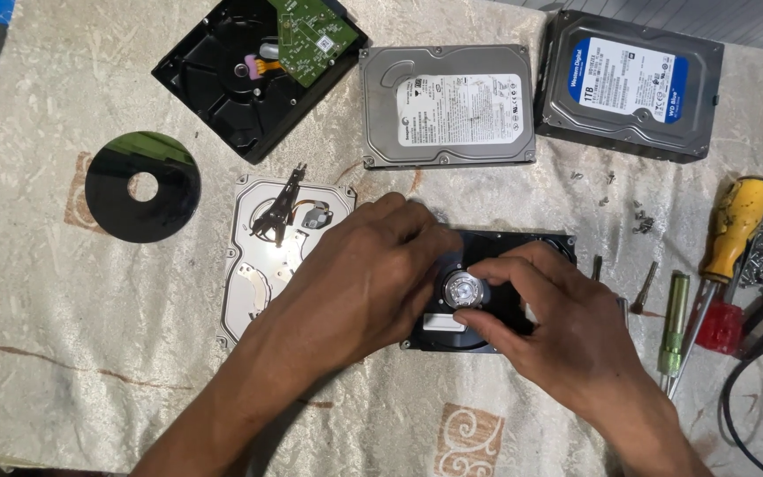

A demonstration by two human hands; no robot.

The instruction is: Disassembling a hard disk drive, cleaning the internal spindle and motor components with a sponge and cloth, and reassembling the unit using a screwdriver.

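I see both hands on an opened black hard drive (487,296) lying on the pale patterned tablecloth (90,353), low in the middle of my view. My left hand (359,274) lies palm-down across the drive's left side, fingers curled over its edge; it presses there, but I cannot tell whether it grips anything underneath. My right hand (567,327) comes in from the lower right, thumb and forefinger pinched around the round silver hub (463,290) at the drive's centre.

Just left of the drive, partly under my left wrist, lies a silver cover plate (262,265) with a small black arm on it. Further left rests a dark shiny disc (142,187). Along the top stand three more drives: a black one with a green circuit board (258,75), a grey one with a white label (448,106), and a dark one with a blue and white label (629,84).

To the right lie a yellow-handled screwdriver (735,225), a green-handled one (673,322), and loose screws (642,221) scattered near them.
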